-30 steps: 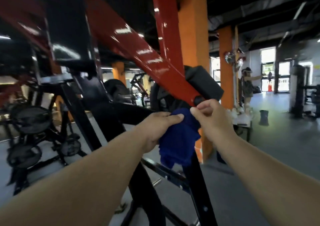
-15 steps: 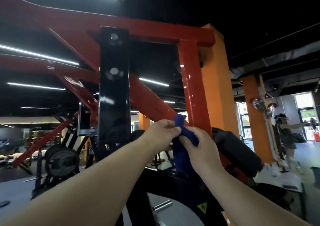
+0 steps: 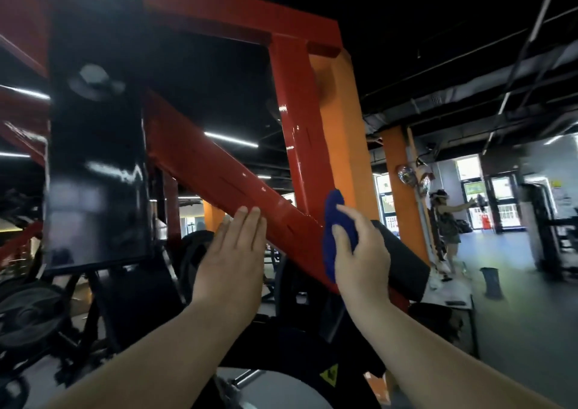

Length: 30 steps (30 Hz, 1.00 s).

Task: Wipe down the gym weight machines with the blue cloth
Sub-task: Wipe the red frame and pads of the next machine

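Observation:
A red weight machine frame fills the view: a sloping red beam [image 3: 219, 177] meets an upright red post [image 3: 297, 120] at the centre. My right hand [image 3: 359, 252] grips the bunched blue cloth [image 3: 336, 221] and presses it against the foot of the post, where the beam joins it. My left hand [image 3: 231, 255] is flat with its fingers together, fingertips at the lower edge of the sloping beam, holding nothing. A black padded roller [image 3: 403, 261] sticks out behind my right hand.
A black plate with bolts [image 3: 93, 164] hangs at the left. Weight plates [image 3: 28, 311] sit low on the left. Orange pillars [image 3: 341, 133] stand behind the post. A person [image 3: 447, 217] stands far right on the grey floor, near a dark bin [image 3: 492, 280].
My left hand has let go of the cloth and moved left, flat against the beam. My right hand alone holds the cloth, now at the post's foot. The view has shifted slightly.

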Available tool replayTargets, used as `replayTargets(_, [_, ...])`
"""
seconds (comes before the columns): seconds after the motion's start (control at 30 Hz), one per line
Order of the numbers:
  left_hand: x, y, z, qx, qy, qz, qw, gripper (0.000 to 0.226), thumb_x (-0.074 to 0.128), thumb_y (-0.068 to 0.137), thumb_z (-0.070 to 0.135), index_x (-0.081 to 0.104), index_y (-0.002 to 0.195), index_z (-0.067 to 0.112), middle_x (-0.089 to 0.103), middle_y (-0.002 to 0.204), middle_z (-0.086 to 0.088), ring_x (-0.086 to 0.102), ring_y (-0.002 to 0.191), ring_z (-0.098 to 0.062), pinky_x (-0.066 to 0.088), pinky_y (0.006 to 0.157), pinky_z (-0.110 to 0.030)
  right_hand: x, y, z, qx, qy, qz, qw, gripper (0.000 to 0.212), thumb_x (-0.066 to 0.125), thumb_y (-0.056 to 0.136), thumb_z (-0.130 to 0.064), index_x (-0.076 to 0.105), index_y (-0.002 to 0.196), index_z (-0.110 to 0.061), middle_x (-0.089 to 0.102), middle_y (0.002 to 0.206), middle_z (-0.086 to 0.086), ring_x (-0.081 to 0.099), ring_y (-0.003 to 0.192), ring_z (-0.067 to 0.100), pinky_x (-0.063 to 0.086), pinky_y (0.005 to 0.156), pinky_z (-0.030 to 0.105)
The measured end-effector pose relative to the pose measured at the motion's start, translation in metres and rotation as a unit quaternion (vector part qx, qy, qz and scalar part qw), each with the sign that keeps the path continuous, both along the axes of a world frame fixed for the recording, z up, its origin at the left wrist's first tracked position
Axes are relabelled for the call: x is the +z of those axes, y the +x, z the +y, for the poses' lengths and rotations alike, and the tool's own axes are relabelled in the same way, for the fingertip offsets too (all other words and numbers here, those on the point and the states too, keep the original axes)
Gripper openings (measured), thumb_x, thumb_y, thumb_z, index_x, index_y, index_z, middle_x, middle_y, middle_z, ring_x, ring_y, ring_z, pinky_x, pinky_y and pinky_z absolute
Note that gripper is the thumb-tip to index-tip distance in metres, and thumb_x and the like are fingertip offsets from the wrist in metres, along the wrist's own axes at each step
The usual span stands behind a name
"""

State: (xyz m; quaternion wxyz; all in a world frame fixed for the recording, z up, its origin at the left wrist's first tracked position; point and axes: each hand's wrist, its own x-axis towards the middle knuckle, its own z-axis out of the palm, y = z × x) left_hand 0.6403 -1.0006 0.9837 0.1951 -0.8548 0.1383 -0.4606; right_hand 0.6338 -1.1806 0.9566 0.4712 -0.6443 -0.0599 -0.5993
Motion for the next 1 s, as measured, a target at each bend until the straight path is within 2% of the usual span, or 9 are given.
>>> replayTargets(0.07, [-0.004, 0.006, -0.002, 0.029, -0.006, -0.013, 0.999, 0.088, 0.039, 0.1, 0.031, -0.03, 0.142, -0.001, -0.031, 0.155, -0.017, -0.025, 0.145, -0.032, -0.015, 0.117, -0.044, 0.012, 0.013, 0.002, -0.03, -0.145, -0.021, 0.989, 0.035, 0.055, 0.098, -0.015, 0.058, 0.13, -0.031, 0.054, 0.135, -0.014, 0.042, 0.13, 0.006, 0.035, 0.109, 0.025])
replayTargets(0.13, [-0.01, 0.011, -0.005, 0.056, 0.01, -0.034, 0.998, 0.085, 0.034, 0.1, 0.03, -0.031, 0.141, -0.005, -0.033, 0.153, -0.022, -0.024, 0.145, -0.036, -0.017, 0.117, -0.048, 0.013, 0.035, 0.004, -0.059, -0.314, 0.007, 0.947, 0.051, 0.057, 0.094, -0.002, 0.053, 0.138, -0.028, 0.046, 0.146, -0.012, 0.034, 0.138, 0.007, 0.03, 0.115, 0.029])
replayTargets(0.2, [-0.018, 0.018, -0.01, 0.065, 0.008, -0.054, 0.996, 0.081, 0.027, 0.101, 0.028, -0.034, 0.138, -0.009, -0.036, 0.15, -0.026, -0.025, 0.143, -0.04, -0.014, 0.118, -0.051, -0.004, 0.059, -0.005, -0.065, -0.395, 0.031, 0.916, 0.071, 0.058, 0.089, 0.01, 0.045, 0.145, -0.031, 0.035, 0.154, -0.015, 0.025, 0.144, 0.006, 0.028, 0.118, 0.031])
replayTargets(0.37, [-0.026, 0.033, -0.021, 0.056, -0.018, -0.112, 0.992, 0.069, 0.014, 0.094, 0.015, -0.03, 0.141, -0.009, -0.028, 0.153, -0.027, -0.02, 0.145, -0.042, -0.014, 0.118, -0.05, -0.063, 0.079, -0.049, -0.08, -0.356, 0.012, 0.931, 0.077, 0.064, 0.083, 0.015, 0.046, 0.144, -0.028, 0.036, 0.153, -0.014, 0.032, 0.142, 0.008, 0.02, 0.117, 0.018])
replayTargets(0.47, [-0.027, 0.042, -0.022, 0.059, -0.022, -0.156, 0.986, 0.068, -0.005, 0.084, 0.017, -0.022, 0.144, -0.009, -0.014, 0.157, -0.027, -0.007, 0.147, -0.042, -0.008, 0.118, -0.05, -0.037, 0.08, -0.034, -0.066, -0.345, -0.009, 0.936, 0.07, 0.06, 0.086, 0.013, 0.048, 0.143, -0.025, 0.039, 0.152, -0.01, 0.031, 0.143, 0.01, 0.023, 0.115, 0.021])
replayTargets(0.63, [-0.023, 0.06, -0.014, 0.023, -0.019, -0.195, 0.98, 0.065, 0.017, 0.089, 0.023, 0.011, 0.146, -0.008, 0.022, 0.154, -0.025, 0.02, 0.143, -0.039, 0.02, 0.117, -0.049, -0.015, 0.084, -0.034, -0.072, -0.418, -0.032, 0.905, 0.077, 0.06, 0.083, 0.013, 0.042, 0.147, -0.025, 0.035, 0.156, -0.009, 0.024, 0.147, 0.011, 0.033, 0.115, 0.033])
replayTargets(0.73, [-0.02, 0.063, -0.01, 0.02, -0.001, -0.193, 0.981, 0.064, 0.015, 0.09, 0.024, 0.014, 0.145, -0.009, 0.022, 0.152, -0.023, 0.022, 0.141, -0.039, 0.022, 0.115, -0.05, -0.052, 0.079, -0.058, -0.089, -0.427, -0.02, 0.9, 0.085, 0.068, 0.073, 0.017, 0.046, 0.145, -0.022, 0.039, 0.153, -0.007, 0.028, 0.145, 0.013, 0.032, 0.113, 0.028])
replayTargets(0.83, [-0.018, 0.064, -0.009, 0.018, -0.005, -0.181, 0.983, 0.065, 0.019, 0.089, 0.027, 0.02, 0.143, -0.009, 0.025, 0.15, -0.024, 0.026, 0.138, -0.039, 0.026, 0.111, -0.05, -0.036, 0.077, -0.046, -0.077, -0.421, -0.031, 0.903, 0.082, 0.065, 0.076, 0.016, 0.047, 0.145, -0.023, 0.04, 0.153, -0.007, 0.028, 0.145, 0.013, 0.034, 0.113, 0.031])
replayTargets(1.0, [-0.006, 0.057, -0.009, 0.018, 0.012, -0.153, 0.988, 0.058, 0.044, 0.084, 0.024, 0.038, 0.132, -0.007, 0.044, 0.138, -0.025, 0.036, 0.128, -0.039, 0.033, 0.099, -0.049, 0.001, 0.074, -0.016, -0.05, -0.407, -0.018, 0.912, 0.082, 0.06, 0.082, 0.016, 0.04, 0.148, -0.027, 0.031, 0.157, -0.011, 0.019, 0.148, 0.008, 0.017, 0.115, 0.022])
